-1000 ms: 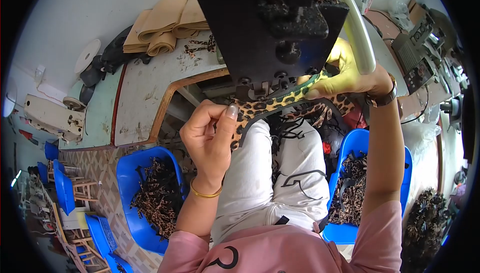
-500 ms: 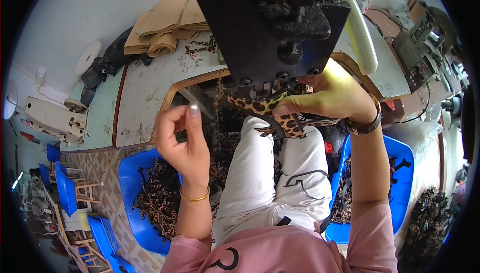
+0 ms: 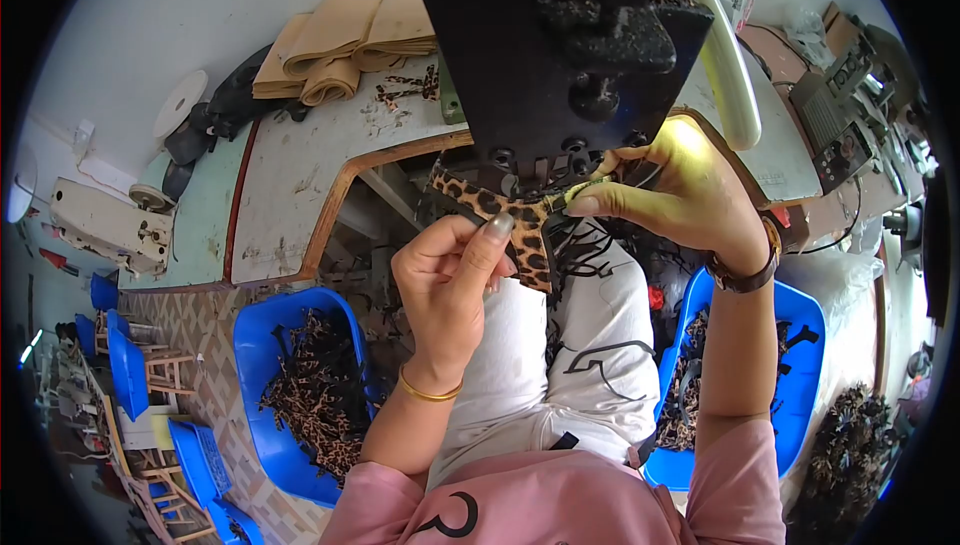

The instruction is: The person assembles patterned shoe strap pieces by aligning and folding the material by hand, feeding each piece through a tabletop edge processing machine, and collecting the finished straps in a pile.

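A leopard-print fabric piece [image 3: 528,247] with dark edging hangs just below the foot of the black sewing machine [image 3: 560,65]. My left hand [image 3: 445,280], with a gold bangle at the wrist, pinches the piece between thumb and fingers near its middle. On the other side, my right hand [image 3: 675,190] has its thumb and fingers closed on the right end of the fabric beside the machine foot, under a yellow-green light. The fingertips of my right hand are partly hidden by the machine.
Blue bins [image 3: 245,375] [image 3: 800,375] holding leopard-print and black pieces stand on both sides of my legs. Folded brown paper [image 3: 330,45] lies on the worktable [image 3: 290,175]. A white lamp tube [image 3: 735,75] hangs at the right of the machine.
My left hand let go of the fabric, drew back left, and has now returned to pinch it. My right hand has moved down, and the fabric piece is turned, with one arm pointing down.
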The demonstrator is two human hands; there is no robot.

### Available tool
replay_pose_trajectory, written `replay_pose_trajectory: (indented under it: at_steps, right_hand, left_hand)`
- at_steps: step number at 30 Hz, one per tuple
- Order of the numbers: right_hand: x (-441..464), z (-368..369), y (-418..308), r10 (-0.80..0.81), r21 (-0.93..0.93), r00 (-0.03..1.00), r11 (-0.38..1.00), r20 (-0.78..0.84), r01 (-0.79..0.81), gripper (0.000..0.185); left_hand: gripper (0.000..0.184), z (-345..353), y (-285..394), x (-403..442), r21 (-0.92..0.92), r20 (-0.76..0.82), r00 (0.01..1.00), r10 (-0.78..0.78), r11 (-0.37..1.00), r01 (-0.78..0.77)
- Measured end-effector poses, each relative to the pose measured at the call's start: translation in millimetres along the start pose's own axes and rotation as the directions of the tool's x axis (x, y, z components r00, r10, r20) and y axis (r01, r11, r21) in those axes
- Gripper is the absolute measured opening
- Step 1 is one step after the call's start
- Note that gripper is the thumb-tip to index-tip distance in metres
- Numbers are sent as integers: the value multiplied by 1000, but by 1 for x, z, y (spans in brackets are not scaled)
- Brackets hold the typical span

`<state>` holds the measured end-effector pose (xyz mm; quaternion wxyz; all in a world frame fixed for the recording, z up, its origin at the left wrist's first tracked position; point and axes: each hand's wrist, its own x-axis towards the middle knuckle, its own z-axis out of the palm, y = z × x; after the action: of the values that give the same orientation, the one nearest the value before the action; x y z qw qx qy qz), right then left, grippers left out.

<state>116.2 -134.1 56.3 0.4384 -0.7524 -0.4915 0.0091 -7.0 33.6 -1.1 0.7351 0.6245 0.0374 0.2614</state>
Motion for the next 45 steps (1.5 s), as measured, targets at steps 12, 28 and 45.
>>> replay_pose_trajectory:
  at_steps: [12,28,45]
  right_hand:
    - [-29,27,-33,-283,-450,954,868,-95,212,15]
    - [-46,29,-39,-352,-623,930,753,-106,214,23]
    - [-42,58,-48,-262,-566,921,823,-289,56,29]
  left_hand:
    - [24,-17,20,3,674,445,846,295,512,-533]
    - [6,-5,25,6,553,446,870,211,699,-453]
    - [13,12,23,6,15,172,950,-262,965,263]
